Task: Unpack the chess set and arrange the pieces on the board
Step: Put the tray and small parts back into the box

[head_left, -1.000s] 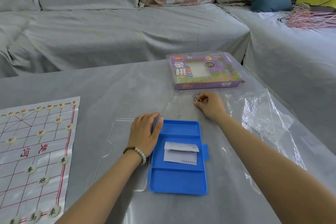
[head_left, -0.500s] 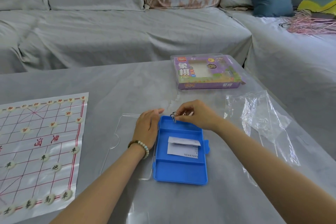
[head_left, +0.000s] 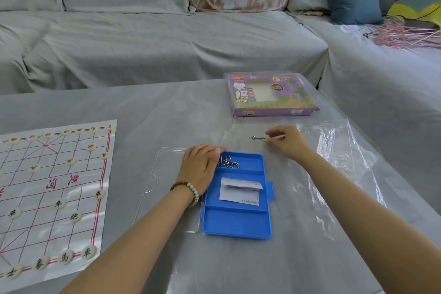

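Our left hand [head_left: 200, 167] lay flat, fingers straight, on the rim of the tray [head_left: 238, 222]. Our right hand [head_left: 286, 142] pinched a hook [head_left: 256, 137] on the surface [head_left: 167, 114].

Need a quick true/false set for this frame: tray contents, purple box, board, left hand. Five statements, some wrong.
1. A folded paper lies in the middle compartment of the blue tray. True.
2. The metal rings sit in the tray compartment nearest the person. False: they are in the far compartment, beside the left hand.
3. The purple box stands on the board. False: it is on the table beyond the tray, apart from the board.
4. The left hand rests on the tray's far left corner. True.
5. Chess pieces are already on the board. True.
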`<move>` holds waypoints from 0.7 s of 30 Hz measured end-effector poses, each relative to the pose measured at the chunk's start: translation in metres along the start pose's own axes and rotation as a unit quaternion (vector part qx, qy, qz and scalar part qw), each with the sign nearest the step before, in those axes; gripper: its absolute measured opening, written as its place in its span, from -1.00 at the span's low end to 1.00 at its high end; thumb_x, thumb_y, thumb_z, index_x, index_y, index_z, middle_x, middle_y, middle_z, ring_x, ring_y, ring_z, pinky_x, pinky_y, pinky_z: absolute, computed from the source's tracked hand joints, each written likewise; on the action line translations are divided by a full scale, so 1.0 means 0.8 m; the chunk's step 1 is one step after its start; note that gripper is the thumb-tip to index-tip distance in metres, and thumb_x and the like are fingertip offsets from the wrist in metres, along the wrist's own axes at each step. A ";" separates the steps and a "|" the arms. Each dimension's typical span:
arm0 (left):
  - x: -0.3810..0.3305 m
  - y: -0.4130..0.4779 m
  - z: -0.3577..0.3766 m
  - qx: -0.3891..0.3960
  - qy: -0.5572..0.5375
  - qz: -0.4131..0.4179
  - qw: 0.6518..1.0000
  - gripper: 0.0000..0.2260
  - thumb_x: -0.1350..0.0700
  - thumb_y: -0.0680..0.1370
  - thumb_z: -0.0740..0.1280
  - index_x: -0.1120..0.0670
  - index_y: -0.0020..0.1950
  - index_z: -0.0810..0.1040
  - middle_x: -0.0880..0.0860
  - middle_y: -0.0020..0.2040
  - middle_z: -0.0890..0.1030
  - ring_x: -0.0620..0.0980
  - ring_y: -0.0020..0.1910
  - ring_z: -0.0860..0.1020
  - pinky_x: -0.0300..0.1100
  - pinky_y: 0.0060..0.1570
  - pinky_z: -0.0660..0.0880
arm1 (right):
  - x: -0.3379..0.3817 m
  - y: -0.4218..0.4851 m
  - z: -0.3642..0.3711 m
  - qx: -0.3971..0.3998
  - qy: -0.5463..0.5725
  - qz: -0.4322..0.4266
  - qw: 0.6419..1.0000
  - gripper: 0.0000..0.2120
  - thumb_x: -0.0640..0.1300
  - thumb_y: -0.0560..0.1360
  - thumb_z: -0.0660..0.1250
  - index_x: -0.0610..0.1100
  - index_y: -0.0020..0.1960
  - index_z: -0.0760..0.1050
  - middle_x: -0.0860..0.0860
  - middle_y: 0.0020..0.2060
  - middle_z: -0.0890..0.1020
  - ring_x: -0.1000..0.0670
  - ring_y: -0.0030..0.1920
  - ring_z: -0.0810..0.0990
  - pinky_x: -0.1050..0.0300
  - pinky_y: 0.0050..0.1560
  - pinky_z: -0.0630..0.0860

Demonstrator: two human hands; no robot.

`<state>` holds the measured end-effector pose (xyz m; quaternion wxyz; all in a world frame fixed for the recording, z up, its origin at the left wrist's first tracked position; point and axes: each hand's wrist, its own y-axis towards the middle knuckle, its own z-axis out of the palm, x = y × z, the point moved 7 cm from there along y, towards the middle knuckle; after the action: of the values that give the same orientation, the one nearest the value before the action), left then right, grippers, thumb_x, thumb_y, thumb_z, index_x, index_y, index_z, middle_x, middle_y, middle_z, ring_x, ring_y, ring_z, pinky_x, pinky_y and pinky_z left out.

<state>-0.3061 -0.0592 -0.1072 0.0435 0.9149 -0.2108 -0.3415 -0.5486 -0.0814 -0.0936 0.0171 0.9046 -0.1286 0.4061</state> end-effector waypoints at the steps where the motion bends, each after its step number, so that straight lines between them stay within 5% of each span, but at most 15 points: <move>1: 0.000 0.000 0.000 0.002 0.002 0.001 1.000 -0.41 -0.19 0.51 -0.26 -0.13 0.28 0.46 -0.16 0.18 0.53 -0.11 0.27 0.33 -0.17 0.35 0.13 | -0.006 0.005 0.004 0.005 -0.007 0.014 1.000 -0.78 -0.17 0.42 0.44 -0.15 0.06 0.59 -0.01 -0.08 0.60 0.03 -0.10 0.52 0.16 0.00 0.46; 12: 0.003 0.004 0.001 -0.006 0.002 0.002 1.000 -0.40 -0.21 0.53 -0.25 -0.13 0.24 0.50 -0.18 0.10 0.56 -0.16 0.17 0.41 -0.18 0.31 0.17 | 0.005 0.022 0.023 0.088 -0.166 -0.003 0.982 -0.89 -0.17 0.48 0.36 -0.21 -0.07 0.58 -0.04 -0.18 0.58 0.03 -0.19 0.48 0.22 -0.18 0.39; 18: 0.002 0.003 0.001 0.001 0.002 0.005 1.000 -0.39 -0.20 0.52 -0.26 -0.11 0.24 0.50 -0.15 0.10 0.57 -0.15 0.15 0.43 -0.19 0.29 0.19 | 0.018 0.011 0.029 0.107 -0.273 -0.037 0.955 -0.86 -0.20 0.53 0.25 -0.24 0.02 0.53 -0.12 0.01 0.59 -0.08 -0.02 0.51 0.14 -0.04 0.40; 21: 0.002 0.003 0.001 0.001 0.006 0.007 1.000 -0.38 -0.20 0.51 -0.26 -0.11 0.25 0.50 -0.14 0.09 0.58 -0.13 0.15 0.44 -0.18 0.28 0.21 | 0.013 0.006 0.027 0.120 -0.250 -0.024 0.961 -0.86 -0.19 0.54 0.27 -0.24 0.02 0.54 -0.11 0.01 0.59 -0.01 -0.10 0.46 0.19 -0.10 0.34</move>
<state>-0.3065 -0.0622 -0.1077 0.0460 0.9156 -0.2171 -0.3352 -0.5276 -0.0912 -0.1005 -0.1139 0.9755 -0.0571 0.1791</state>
